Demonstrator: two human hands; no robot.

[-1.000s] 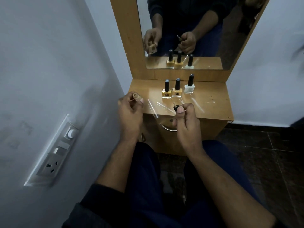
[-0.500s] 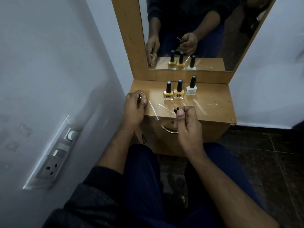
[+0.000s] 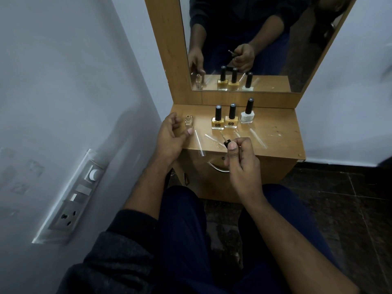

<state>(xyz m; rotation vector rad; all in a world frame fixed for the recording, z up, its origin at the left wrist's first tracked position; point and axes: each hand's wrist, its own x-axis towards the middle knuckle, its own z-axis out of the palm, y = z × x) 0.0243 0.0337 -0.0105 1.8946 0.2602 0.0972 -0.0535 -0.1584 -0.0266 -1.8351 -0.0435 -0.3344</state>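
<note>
- Pale grey walls close in on a narrow wooden dressing unit. Its scuffed tabletop is backed by a wood-framed mirror, and a dark tiled floor spreads out to the right of the right hand.
- The right fingers curl tightly round a small black cap over the tabletop's front edge. Any brush below it is lost in the glare, though the mirror shows a thin stem poking from the fist.
- A small uncapped beige glass bottle stands upright just beyond the left fingers, not touching them.
- The left hand is loosely curled and holds nothing.
- Beyond the right fingers stand two yellow square bottles and one white bottle, all with black caps.
- Clear plastic strips lie between the hands, and their edges are hard to trace.
- A curved metal drawer handle is half hidden behind the right hand.
- A white switch plate sits on the wall left of the left arm.
</note>
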